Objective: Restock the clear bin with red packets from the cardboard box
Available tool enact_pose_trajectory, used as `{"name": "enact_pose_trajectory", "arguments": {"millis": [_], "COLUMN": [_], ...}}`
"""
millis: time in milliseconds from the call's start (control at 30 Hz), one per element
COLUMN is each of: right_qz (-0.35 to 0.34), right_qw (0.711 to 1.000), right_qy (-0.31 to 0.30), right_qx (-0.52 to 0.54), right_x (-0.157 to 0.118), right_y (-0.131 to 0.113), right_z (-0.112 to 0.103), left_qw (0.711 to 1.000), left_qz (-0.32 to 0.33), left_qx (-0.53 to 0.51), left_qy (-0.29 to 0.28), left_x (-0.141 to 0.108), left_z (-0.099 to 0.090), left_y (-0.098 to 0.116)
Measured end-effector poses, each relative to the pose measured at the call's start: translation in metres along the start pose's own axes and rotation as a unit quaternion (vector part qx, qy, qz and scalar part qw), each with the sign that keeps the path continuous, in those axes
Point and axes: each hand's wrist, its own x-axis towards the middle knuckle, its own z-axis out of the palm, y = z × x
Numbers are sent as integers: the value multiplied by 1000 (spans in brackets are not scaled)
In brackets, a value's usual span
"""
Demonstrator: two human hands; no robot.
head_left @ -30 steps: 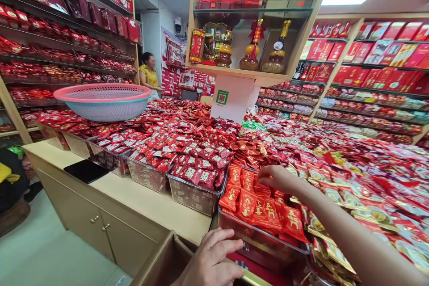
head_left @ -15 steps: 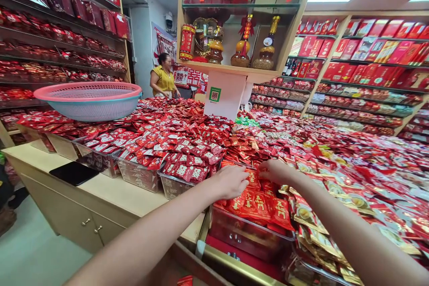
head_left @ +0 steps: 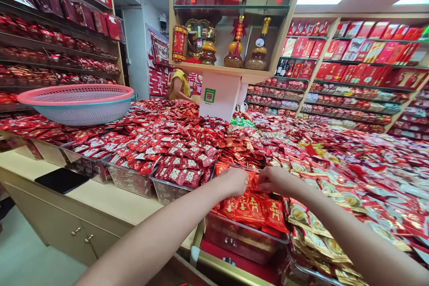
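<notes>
Both my hands are over a clear plastic bin (head_left: 246, 237) heaped with small red packets (head_left: 250, 208) that bear gold characters. My left hand (head_left: 236, 182) is closed at the left edge of a red packet (head_left: 252, 179). On that packet's right side, my right hand (head_left: 274, 180) has its fingers curled and pinched together. The fingertips of both hands are partly hidden, so how firmly each one grips the packet is hard to see. Gold-and-white packets (head_left: 311, 219) lie close by my right forearm.
Bins of dark red packets (head_left: 182, 172) line the counter (head_left: 134, 201) at left, beside a black flat device (head_left: 62, 180). A pink basket (head_left: 77, 94) rests on packets. A display cabinet (head_left: 224, 69) hangs ahead. A person in yellow (head_left: 179, 86) stands behind.
My right hand has drawn nearer to my left, and both are now at the same packet. The view has shifted slightly. The person behind has turned and moved right.
</notes>
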Motion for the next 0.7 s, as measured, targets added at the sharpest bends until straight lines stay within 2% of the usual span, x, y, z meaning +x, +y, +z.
{"name": "enact_pose_trajectory", "arguments": {"millis": [267, 467, 600, 700], "right_qz": [6, -7, -10, -24], "right_qw": [1000, 999, 999, 998], "right_qy": [13, 18, 28, 47], "right_qx": [-20, -34, -32, -21], "right_x": [-3, -6, -6, -4], "right_y": [0, 1, 4, 3], "right_z": [4, 1, -2, -1], "left_qw": [1000, 1000, 999, 999], "left_qz": [13, 18, 38, 22], "left_qx": [-9, -13, -25, -16], "left_qy": [-2, -15, -24, -18], "left_x": [12, 15, 18, 17], "left_z": [2, -6, -16, -22], "left_y": [5, 8, -7, -26]}}
